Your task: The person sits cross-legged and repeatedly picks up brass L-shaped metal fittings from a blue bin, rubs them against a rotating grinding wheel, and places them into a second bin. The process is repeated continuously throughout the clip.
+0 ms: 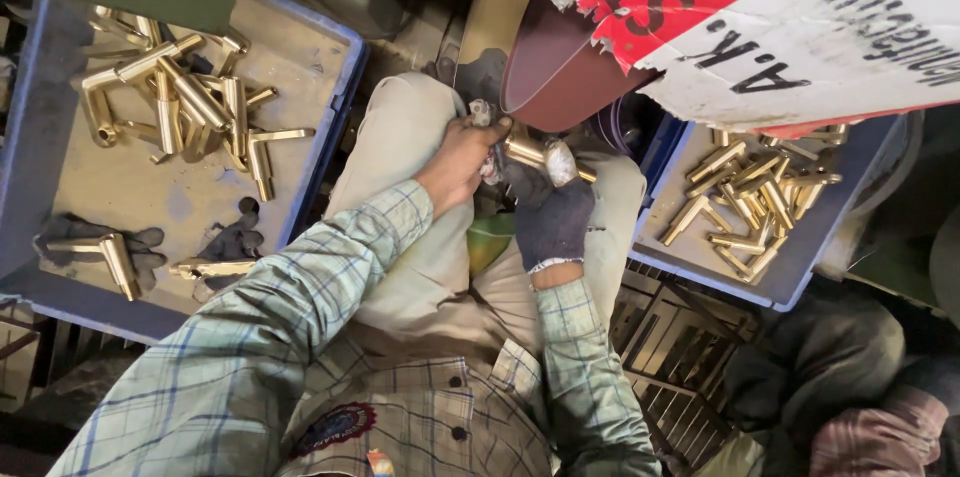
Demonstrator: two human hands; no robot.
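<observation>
Brass fitting (527,150): short, tubular, bright yellow-gold, polished sheen, lying crosswise over the lap just below the dark red sanding belt (545,87). Clamped at both ends: left hand (458,162), bare, closed around near end; right hand (552,207), in dark glove, fingers wrapped on far end. Flanked by blue tray (340,97) of brass elbows at left, second blue tray (790,282) of similar pieces at right.

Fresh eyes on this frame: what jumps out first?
At centre, both hands press a brass fitting against a dark red sanding belt: the bare left hand beside the right hand in a dark glove. Next, piles of brass fittings in two blue trays, the left tray and the right tray.
</observation>
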